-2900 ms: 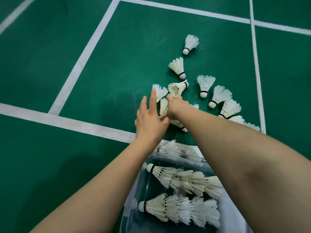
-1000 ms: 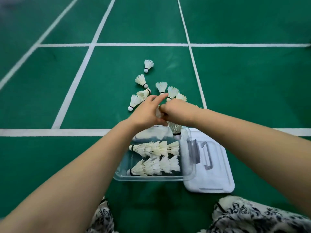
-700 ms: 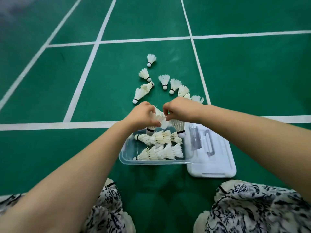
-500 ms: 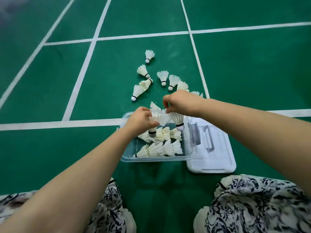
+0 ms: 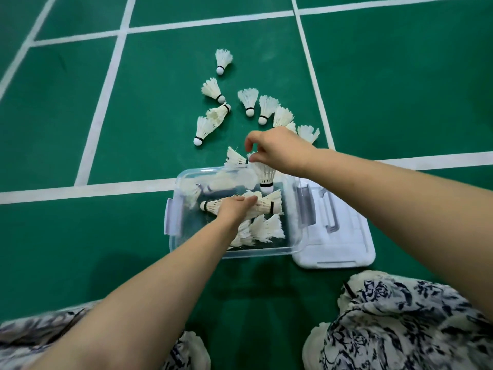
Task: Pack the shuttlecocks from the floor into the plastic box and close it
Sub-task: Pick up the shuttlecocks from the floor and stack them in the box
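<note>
Left hand [image 5: 234, 206] presses a row of shuttlecocks [image 5: 262, 205] into the clear box [image 5: 173, 217]; right hand [image 5: 277, 150] pinches one shuttlecock [image 5: 266, 174] above the far side.

No readable text, labels, brands or numbers anywhere; only plain white lines [image 5: 106, 84] painted on the green floor [image 5: 400, 89].

Green court floor [image 5: 400, 89] fills the view, white boundary lines [image 5: 106, 84] crossing it: one runs L to R under the fingers, others go off beyond the fingertips. Nearest the camera, well back from the fingers, black-and-white floral fabric [image 5: 400, 324] over both knees, L side blurry.
</note>
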{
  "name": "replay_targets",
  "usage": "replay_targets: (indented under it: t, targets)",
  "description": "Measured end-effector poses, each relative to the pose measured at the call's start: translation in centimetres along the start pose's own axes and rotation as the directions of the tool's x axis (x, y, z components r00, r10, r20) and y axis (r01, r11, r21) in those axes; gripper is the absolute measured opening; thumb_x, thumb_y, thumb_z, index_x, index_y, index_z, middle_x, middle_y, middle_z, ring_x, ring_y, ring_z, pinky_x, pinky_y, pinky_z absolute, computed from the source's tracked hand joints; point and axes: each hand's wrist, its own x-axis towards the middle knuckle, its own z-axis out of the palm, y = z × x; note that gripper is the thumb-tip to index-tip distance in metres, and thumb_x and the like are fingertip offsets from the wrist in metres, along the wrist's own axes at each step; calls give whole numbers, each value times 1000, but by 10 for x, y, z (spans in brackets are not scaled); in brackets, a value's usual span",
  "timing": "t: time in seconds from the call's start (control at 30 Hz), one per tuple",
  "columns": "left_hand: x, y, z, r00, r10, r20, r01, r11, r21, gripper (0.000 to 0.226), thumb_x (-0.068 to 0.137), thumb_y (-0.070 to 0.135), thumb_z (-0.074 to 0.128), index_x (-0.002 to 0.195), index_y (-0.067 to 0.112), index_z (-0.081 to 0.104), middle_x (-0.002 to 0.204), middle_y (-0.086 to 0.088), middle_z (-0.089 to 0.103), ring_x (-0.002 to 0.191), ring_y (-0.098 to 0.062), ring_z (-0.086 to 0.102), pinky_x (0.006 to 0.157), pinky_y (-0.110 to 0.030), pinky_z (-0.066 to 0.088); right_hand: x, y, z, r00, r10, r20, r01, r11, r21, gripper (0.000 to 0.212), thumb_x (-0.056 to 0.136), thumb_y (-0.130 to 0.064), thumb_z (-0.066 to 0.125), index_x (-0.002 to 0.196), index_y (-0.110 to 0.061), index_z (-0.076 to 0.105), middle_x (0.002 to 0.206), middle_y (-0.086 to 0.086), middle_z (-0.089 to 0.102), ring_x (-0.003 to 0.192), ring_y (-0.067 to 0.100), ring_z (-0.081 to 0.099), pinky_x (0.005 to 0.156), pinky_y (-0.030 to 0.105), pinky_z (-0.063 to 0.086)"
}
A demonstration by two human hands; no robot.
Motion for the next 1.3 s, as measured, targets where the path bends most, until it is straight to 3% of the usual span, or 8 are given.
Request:
replay_targets:
  t: [0.13,0.4,0.63,0.77,0.93,1.03,1.13,1.3]
  targets:
    - [5,-2,15,1000,-9,20,10,1000,-17,35,88,28,61,111,2,64,108,-16,65,90,-19,56,88,-36,48,9,7,5,1000,-2,-10,2,1000,28,25,92,-28,57,113,-15,57,89,3,62,84,21,51,71,28,37]
    - [18,-7,22,998,-20,58,14,995,99,50,87,40,60,123,5,56,125,-9,58,98,-23,54,89,-33,43,17,12,17,1000,-3,-30,5,997,73,23,93,-28,54,112,-16,57,91,3,61,83,20,47,70,27,33]
    - [14,4,5,987,45,157,-80,970,227,28,87,35,61,104,12,62,82,-2,56,75,-17,49,66,-27,39,17,10,19,1000,-3,8,2,996,89,20,92,-28,54,110,-18,58,84,-1,53,80,18,45,69,28,34]
    - [10,15,-17,992,43,121,-63,984,165,7,90,14,57,97,14,59,89,-4,60,82,-16,54,63,-24,41,14,5,10,1000,-22,22,21,997,80,20,91,-27,57,108,-17,58,82,-2,52,80,18,45,74,32,41]
    - [-5,41,-53,949,313,43,-312,950,-25,24,87,-3,51,90,21,54,87,2,59,75,-9,53,65,-24,41,8,-14,1,995,-68,69,63,995,76,19,89,-27,61,102,-15,54,85,0,53,80,19,45,67,28,34]
    - [-24,56,-66,860,450,241,-484,868,105,36,83,-5,60,104,21,47,96,7,56,91,-10,56,80,-24,45,6,-31,-1,988,-128,91,124,991,50,22,85,-23,64,88,-16,44,82,-1,51,78,20,45,57,30,29]
    - [-38,60,-69,832,511,215,-554,776,301,46,76,3,71,114,15,48,108,2,58,108,-12,52,92,-26,41,5,-46,-2,981,-158,109,156,987,26,26,79,-18,67,80,-15,41,69,-6,45,74,21,44,51,28,28]
    - [-48,48,-78,818,554,156,-575,771,274,41,74,4,74,101,19,47,101,-2,62,97,-14,55,78,-18,42,4,-62,-5,974,-184,131,184,983,14,27,77,-20,70,79,-15,43,63,-9,40,71,20,42,52,24,29]
